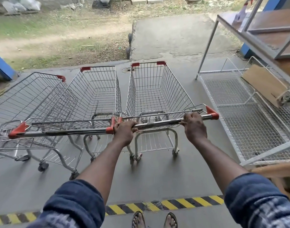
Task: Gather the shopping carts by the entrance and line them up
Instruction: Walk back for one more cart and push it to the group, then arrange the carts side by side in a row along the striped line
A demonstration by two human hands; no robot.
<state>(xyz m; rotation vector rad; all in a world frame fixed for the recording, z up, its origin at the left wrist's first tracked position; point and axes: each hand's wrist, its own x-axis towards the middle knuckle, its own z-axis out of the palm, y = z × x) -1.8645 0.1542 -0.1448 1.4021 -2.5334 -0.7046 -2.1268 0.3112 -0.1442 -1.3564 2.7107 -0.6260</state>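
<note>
Three wire shopping carts with red corner caps stand side by side on the concrete floor. The right cart [159, 89] has a chrome handle bar [159, 123] with red ends. My left hand [124, 131] grips the bar's left end and my right hand [194, 125] grips it near the right end. The middle cart [98, 92] stands close against the right cart's left side, their handle ends touching. The left cart [31, 96] is angled, its basket overlapping the middle cart's side and partly cut off by the frame edge.
A metal-framed table [249, 38] and wire mesh racks [249, 122] lie to the right, with a cardboard piece [264, 84] on them. A yellow-black hazard strip [173, 204] crosses the floor near my feet. A concrete ramp [170, 37] and grass lie ahead beyond the floor edge.
</note>
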